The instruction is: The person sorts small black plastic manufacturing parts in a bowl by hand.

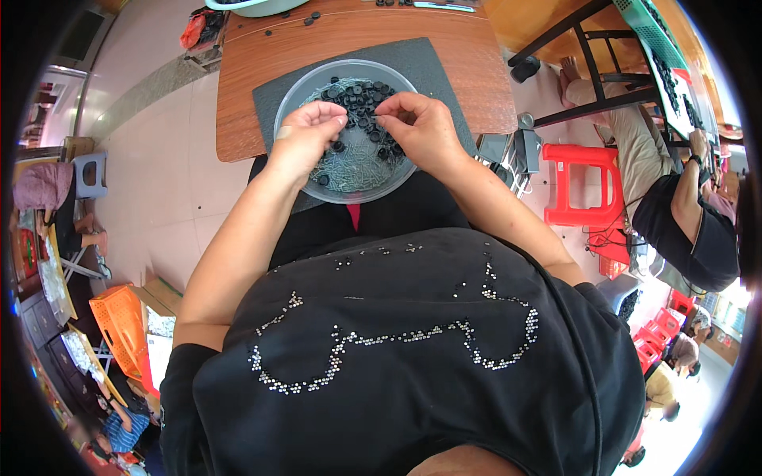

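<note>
Both of my hands are over a clear round plastic bowl point(305, 82). Inside it lie many thin metal pins point(353, 173) and a heap of small black round caps point(367, 94). My left hand point(308, 136) is closed in a pinch at the bowl's left side, thumb pointing inward. On the right, my right hand point(425, 131) pinches with thumb and forefinger, facing the left. The fingertips of the two hands are a short gap apart. Whatever each pinch holds is too small to make out.
The bowl sits on a dark grey mat point(436, 67) at the near edge of a brown wooden table point(242, 71). A pale green basin point(258, 8) and loose black bits stand farther back. To the right are a red stool point(583, 184) and a seated person point(690, 230); an orange crate point(119, 325) is at left.
</note>
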{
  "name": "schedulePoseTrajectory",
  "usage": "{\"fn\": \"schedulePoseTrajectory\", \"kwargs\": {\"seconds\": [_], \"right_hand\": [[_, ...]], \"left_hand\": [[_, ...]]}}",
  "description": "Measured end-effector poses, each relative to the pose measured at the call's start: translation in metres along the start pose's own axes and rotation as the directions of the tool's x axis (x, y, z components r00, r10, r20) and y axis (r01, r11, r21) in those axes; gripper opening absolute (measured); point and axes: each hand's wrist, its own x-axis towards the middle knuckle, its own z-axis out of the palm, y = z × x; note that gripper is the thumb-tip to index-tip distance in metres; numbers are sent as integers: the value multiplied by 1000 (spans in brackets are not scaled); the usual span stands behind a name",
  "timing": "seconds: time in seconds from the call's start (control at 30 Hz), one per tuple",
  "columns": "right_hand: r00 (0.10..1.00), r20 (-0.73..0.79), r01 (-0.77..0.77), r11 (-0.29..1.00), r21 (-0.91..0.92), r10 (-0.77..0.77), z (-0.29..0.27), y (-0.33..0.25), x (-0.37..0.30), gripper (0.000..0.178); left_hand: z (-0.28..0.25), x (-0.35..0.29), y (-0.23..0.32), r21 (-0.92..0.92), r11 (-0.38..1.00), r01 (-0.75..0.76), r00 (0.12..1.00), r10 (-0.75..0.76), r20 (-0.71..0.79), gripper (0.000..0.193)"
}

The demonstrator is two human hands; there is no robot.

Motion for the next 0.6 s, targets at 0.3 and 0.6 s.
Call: {"fn": "schedulePoseTrajectory", "kwargs": {"seconds": [0.3,0.6], "right_hand": [[989,21,143,984,102,-146,5,-21,-10,5],[986,1,163,980,111,-164,6,-26,-13,4]], "left_hand": [[-7,-25,22,-833,356,423,902,-71,427,12],[-6,-27,24,-819,361,447,889,-76,451,14]]}}
